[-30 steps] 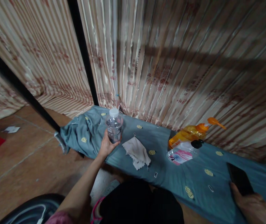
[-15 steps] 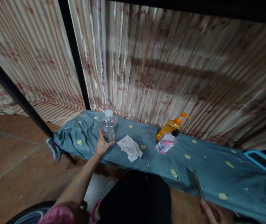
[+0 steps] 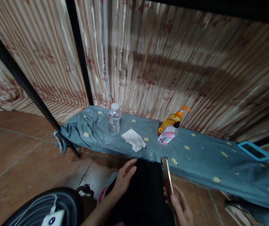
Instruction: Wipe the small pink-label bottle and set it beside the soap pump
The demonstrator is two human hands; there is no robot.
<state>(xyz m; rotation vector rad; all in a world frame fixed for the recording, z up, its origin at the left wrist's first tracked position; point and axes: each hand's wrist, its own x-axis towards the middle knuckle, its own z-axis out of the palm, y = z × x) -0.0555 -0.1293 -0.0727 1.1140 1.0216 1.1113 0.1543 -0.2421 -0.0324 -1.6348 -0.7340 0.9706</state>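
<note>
My right hand (image 3: 181, 204) is wrapped round a gold-edged smartphone (image 3: 167, 179), held upright above my lap. My left hand (image 3: 125, 175) rests over my dark trousers (image 3: 146, 191), its fingers stretched forward with nothing in them. On the low bench ahead stands a clear plastic bottle (image 3: 114, 121) with a white cap. A crumpled white cloth (image 3: 134, 139) lies to its right. Farther right, an amber pump bottle (image 3: 171, 121) leans behind a clear bottle with a pink label and black top (image 3: 168, 134).
A blue-green pineapple-print sheet (image 3: 200, 157) covers the bench. A blue-framed tablet-like board (image 3: 254, 150) lies at its right end. Black poles (image 3: 80, 53) and striped curtains (image 3: 144, 75) enclose the space. On a black round seat (image 3: 75, 204) at lower left sits a white power bank (image 3: 53, 218) with a cable.
My left hand has let go of the clear capped bottle and drawn back to my lap. My right hand has brought the phone leftward, in front of me.
</note>
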